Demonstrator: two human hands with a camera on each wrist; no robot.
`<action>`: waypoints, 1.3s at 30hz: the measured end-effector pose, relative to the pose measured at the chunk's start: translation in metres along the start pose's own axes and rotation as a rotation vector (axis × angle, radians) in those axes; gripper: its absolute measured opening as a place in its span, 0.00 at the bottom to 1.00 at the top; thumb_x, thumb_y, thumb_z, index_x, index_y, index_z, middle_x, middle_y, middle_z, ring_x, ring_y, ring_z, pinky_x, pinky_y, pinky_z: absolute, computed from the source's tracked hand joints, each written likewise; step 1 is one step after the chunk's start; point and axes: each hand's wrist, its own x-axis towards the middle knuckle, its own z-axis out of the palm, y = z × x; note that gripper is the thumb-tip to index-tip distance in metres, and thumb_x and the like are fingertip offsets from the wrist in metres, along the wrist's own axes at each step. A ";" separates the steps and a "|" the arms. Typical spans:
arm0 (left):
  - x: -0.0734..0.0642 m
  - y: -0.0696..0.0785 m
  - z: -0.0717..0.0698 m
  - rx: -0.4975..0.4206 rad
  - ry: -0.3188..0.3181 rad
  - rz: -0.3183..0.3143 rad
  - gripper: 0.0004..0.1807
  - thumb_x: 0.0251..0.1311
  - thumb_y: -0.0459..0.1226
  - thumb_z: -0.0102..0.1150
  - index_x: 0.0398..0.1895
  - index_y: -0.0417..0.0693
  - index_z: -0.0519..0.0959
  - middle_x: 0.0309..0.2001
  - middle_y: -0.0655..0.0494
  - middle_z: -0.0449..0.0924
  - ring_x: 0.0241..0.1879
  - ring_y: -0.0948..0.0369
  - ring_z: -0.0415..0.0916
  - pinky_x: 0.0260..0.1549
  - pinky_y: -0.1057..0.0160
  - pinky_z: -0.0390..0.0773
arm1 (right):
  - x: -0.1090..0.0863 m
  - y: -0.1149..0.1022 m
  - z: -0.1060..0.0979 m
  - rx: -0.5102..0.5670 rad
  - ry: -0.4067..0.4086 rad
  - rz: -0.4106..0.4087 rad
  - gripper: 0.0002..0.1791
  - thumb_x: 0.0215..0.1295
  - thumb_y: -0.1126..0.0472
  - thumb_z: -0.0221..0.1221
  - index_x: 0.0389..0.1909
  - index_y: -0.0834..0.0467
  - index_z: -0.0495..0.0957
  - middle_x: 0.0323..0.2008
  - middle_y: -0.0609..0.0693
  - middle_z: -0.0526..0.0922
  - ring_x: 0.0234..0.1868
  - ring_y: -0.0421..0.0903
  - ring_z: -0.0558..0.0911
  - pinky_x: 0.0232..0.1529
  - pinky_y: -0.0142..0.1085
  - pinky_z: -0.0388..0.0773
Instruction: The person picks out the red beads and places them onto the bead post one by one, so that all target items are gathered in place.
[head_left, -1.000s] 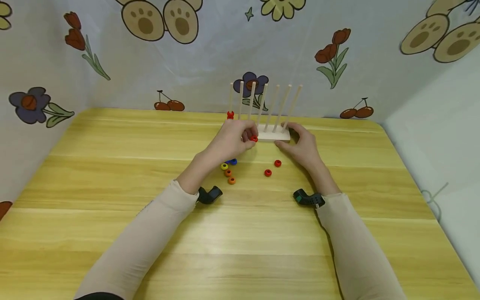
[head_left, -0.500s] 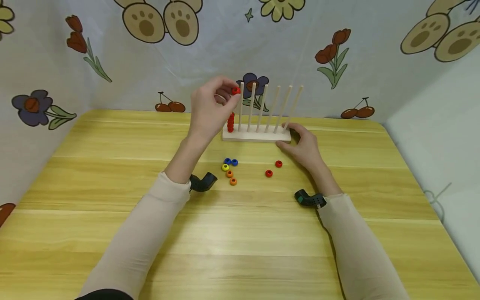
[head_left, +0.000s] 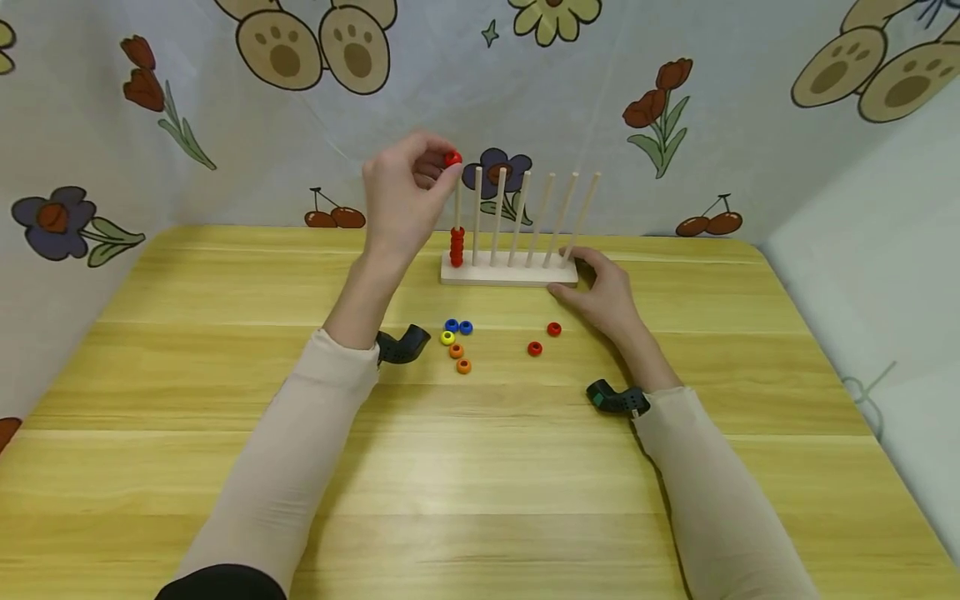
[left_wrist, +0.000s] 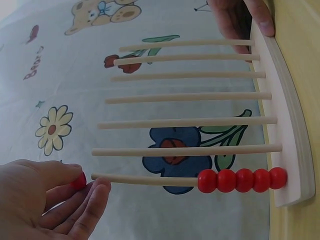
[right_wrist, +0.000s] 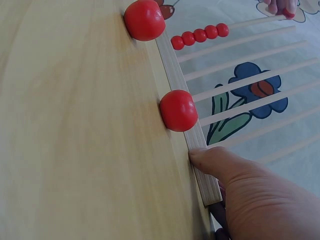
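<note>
My left hand point(head_left: 405, 196) pinches a red bead point(head_left: 452, 157) between thumb and fingers, at the top of the leftmost rod of a wooden bead rack point(head_left: 510, 273). In the left wrist view the held bead point(left_wrist: 78, 181) is just off the tip of that rod point(left_wrist: 150, 180), mostly covered by the fingers. Several red beads point(left_wrist: 243, 180) are stacked at the bottom of the same rod; the other rods are bare. My right hand point(head_left: 606, 293) grips the right end of the base, its thumb point(right_wrist: 215, 159) along the front edge.
On the table in front of the rack lie two loose red beads point(head_left: 535, 349). Left of them sit two blue beads point(head_left: 466, 327), a yellow bead point(head_left: 447, 338) and two orange beads point(head_left: 463, 367). A patterned cloth point(head_left: 420, 125) hangs behind the table.
My left hand has risen from low in front of the rack up to the leftmost rod's tip, carrying the red bead, then shifted slightly left. The right hand stays on the base.
</note>
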 end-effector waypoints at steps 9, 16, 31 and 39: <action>0.000 -0.001 0.008 0.002 -0.045 -0.011 0.08 0.69 0.33 0.67 0.48 0.39 0.87 0.42 0.47 0.89 0.38 0.60 0.84 0.44 0.70 0.83 | -0.002 -0.003 -0.002 0.003 0.003 0.011 0.32 0.66 0.58 0.73 0.69 0.61 0.76 0.69 0.59 0.78 0.74 0.58 0.72 0.77 0.53 0.64; -0.002 -0.003 0.010 0.015 -0.059 -0.019 0.08 0.69 0.33 0.67 0.46 0.39 0.87 0.40 0.47 0.88 0.35 0.60 0.82 0.40 0.72 0.81 | -0.002 -0.004 -0.002 -0.005 0.005 0.008 0.33 0.66 0.57 0.73 0.69 0.62 0.76 0.69 0.59 0.78 0.74 0.58 0.72 0.77 0.53 0.65; -0.020 0.007 0.028 0.026 -0.070 0.193 0.07 0.68 0.36 0.69 0.41 0.41 0.87 0.35 0.49 0.85 0.25 0.57 0.73 0.30 0.65 0.71 | -0.002 -0.002 -0.002 -0.006 0.004 0.008 0.33 0.65 0.58 0.73 0.69 0.62 0.76 0.69 0.60 0.78 0.74 0.58 0.72 0.76 0.53 0.65; -0.042 0.003 0.055 0.138 -0.496 0.070 0.05 0.70 0.38 0.66 0.39 0.46 0.87 0.33 0.53 0.85 0.30 0.58 0.78 0.35 0.63 0.77 | 0.000 0.000 0.001 -0.001 0.011 -0.004 0.32 0.65 0.57 0.73 0.67 0.61 0.77 0.67 0.59 0.79 0.72 0.58 0.74 0.76 0.53 0.65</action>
